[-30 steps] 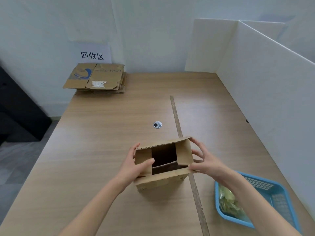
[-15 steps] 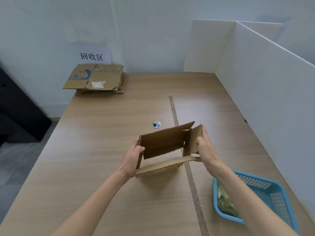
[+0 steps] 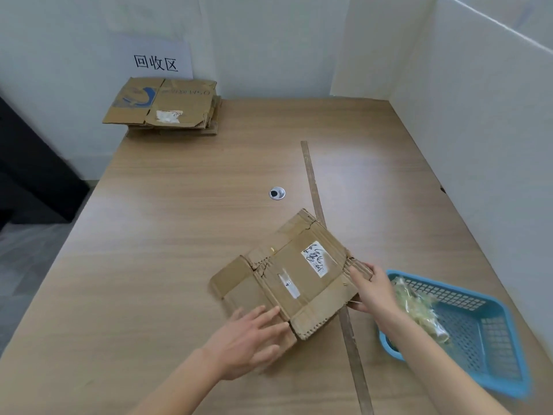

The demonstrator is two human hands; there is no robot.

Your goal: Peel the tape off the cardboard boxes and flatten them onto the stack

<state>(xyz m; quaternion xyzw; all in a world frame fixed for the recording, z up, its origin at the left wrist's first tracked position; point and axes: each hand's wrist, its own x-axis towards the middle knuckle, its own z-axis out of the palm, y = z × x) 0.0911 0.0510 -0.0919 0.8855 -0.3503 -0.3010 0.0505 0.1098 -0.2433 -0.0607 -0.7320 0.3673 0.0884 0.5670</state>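
A small brown cardboard box [image 3: 287, 271] lies collapsed flat on the wooden table, white labels facing up. My left hand [image 3: 251, 339] presses on its near left corner with fingers spread. My right hand [image 3: 371, 290] grips the box's right edge, thumb on top and fingers underneath. A stack of flattened cardboard boxes [image 3: 163, 106] sits at the far left corner of the table, under a paper sign on the wall.
A blue plastic basket [image 3: 478, 330] holding crumpled clear tape stands at the near right, close to my right forearm. A dark seam strip [image 3: 314, 187] runs down the table, with a round cable grommet [image 3: 276, 193] beside it. White partition panels wall off the right side.
The box stood open and upright between both hands; it is now folded flat on the table. My left hand moved onto its top, and my right hand shifted to its right edge.
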